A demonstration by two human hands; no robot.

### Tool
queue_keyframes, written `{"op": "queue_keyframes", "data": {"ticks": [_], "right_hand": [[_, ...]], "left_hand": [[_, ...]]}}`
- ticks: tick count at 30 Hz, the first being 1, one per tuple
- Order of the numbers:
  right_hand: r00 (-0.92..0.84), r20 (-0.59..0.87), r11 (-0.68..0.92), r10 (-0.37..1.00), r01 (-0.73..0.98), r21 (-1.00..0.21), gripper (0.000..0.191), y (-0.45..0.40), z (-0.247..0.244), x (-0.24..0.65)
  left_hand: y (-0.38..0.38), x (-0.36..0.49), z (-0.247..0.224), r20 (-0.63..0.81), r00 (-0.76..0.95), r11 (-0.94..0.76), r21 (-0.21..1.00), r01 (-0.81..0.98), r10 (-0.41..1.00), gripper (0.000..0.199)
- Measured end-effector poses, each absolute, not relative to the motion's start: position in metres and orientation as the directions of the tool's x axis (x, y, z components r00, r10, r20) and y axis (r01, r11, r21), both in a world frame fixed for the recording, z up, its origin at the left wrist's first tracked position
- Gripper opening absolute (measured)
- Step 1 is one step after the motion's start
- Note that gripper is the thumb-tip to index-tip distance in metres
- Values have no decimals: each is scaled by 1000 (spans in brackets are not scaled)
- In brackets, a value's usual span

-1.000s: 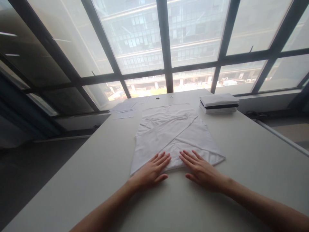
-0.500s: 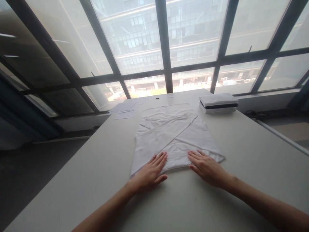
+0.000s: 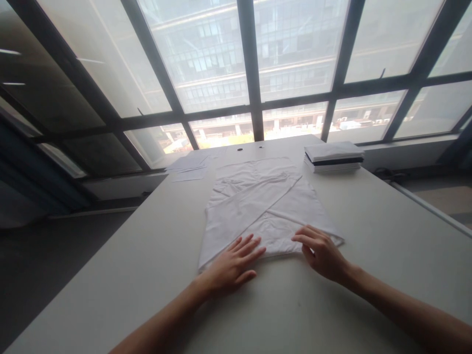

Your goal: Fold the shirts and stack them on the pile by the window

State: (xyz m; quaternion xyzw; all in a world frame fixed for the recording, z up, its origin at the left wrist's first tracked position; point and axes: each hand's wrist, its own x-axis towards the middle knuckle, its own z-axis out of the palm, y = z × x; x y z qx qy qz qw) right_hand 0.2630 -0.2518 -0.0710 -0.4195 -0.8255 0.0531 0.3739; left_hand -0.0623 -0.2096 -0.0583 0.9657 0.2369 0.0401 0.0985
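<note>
A white shirt point(image 3: 254, 201) lies partly folded on the white table point(image 3: 155, 255), with its sleeves laid slantwise across it and wrinkles near both ends. My left hand point(image 3: 236, 263) rests palm down on its near left edge, fingers spread. Over the near right edge is my right hand point(image 3: 322, 253), raised slightly, its fingers loosely bent and the thumb apart from them. Nothing shows between those fingers. Whether the right fingertips touch the cloth is hard to tell.
A stack of folded white cloth point(image 3: 334, 157) with one dark layer stands at the back right of the table. Thin white sheets point(image 3: 190, 167) lie at the back left. Beyond the far edge are tall windows with dark frames point(image 3: 258, 113).
My right hand has lifted from lying flat and its fingers have curled. My left hand has shifted a little to the right and its fingers have spread. The shirt stays in place.
</note>
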Motion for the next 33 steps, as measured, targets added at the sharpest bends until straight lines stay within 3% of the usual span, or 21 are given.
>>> {"op": "queue_keyframes", "data": {"ticks": [4,9,14,18,23,33], "right_hand": [[-471,422,625,775,673,-396,30,-252,-69,262],[-396,365,522,842,767,-373,29,-250,-71,267],[-221,470,440,855,790,-427,31,-244,-76,275],[-331,520,577,787,692,-434,38,-240,-78,272],[-540,392,664,744,664,-345,36,-244,-76,264],[-517,360,623,776,718,-312,24,-247,-67,262]], "left_hand": [[-209,-63,-61,-31,881,-858,213,467,471,66],[-208,-65,-62,19,877,-841,295,454,480,60],[-204,-66,-64,272,688,-711,492,502,673,47],[-197,-66,-70,404,615,-729,485,483,677,42],[-191,-67,-80,286,701,-745,409,526,653,45],[-193,-67,-76,186,719,-724,377,578,670,44]]}}
